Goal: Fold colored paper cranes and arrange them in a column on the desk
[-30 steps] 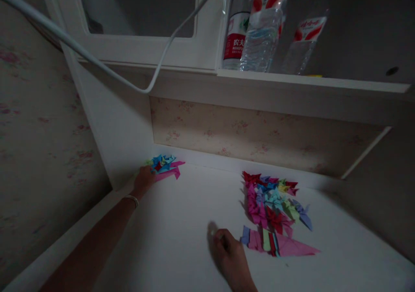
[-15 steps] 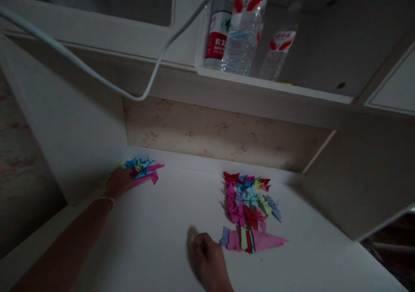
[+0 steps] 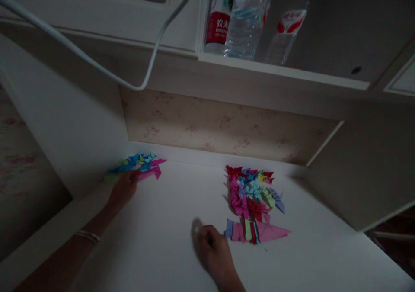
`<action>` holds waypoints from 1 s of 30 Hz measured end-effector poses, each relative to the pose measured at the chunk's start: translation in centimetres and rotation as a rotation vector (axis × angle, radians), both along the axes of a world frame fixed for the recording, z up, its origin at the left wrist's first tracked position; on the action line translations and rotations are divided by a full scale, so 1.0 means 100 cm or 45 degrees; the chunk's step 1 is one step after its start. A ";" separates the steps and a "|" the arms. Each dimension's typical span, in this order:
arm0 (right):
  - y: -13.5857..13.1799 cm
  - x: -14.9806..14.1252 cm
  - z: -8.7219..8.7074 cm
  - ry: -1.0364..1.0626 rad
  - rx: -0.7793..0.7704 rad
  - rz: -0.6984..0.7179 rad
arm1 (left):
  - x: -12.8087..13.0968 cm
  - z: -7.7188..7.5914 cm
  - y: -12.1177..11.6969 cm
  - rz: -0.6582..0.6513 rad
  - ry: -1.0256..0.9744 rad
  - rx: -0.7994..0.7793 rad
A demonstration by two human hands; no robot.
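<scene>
Left hand (image 3: 124, 191) has shifted back toward the near side, exposing more of the blue and green end of the left pile of folded papers (image 3: 132, 162). Its fingers are narrowed at a red folded paper (image 3: 138, 172) beside that pile; whether they grip it, I cannot tell. Right hand (image 3: 214, 248) remains curled on the white surface (image 3: 171, 223), beside a row of flat folded papers (image 3: 248, 231). Behind that row lies the right pile of folded papers (image 3: 254, 191), unchanged. Bottles (image 3: 244, 30) stand on the shelf (image 3: 285, 72) above. A white cable (image 3: 97, 68) hangs across the view, partly obscuring the cabinet (image 3: 129, 19).
</scene>
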State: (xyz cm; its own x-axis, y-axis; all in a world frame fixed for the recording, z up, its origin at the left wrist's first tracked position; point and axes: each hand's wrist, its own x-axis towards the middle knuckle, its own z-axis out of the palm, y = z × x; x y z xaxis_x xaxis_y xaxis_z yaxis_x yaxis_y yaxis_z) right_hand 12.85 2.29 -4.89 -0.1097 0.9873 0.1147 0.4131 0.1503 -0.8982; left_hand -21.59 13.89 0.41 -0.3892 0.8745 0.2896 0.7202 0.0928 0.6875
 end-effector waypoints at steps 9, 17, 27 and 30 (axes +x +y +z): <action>-0.009 -0.001 0.015 0.241 -0.067 0.139 | 0.147 -0.008 -0.113 -0.494 -0.636 -0.060; -0.008 0.004 0.018 0.416 -0.089 0.206 | 0.191 -0.011 -0.129 -0.968 -0.674 -0.204; -0.012 0.003 0.036 0.469 -0.046 0.313 | 0.184 -0.021 -0.130 -0.903 -0.751 -0.237; -0.010 0.002 0.028 0.577 -0.121 0.230 | 0.179 -0.023 -0.124 -0.838 -0.830 -0.281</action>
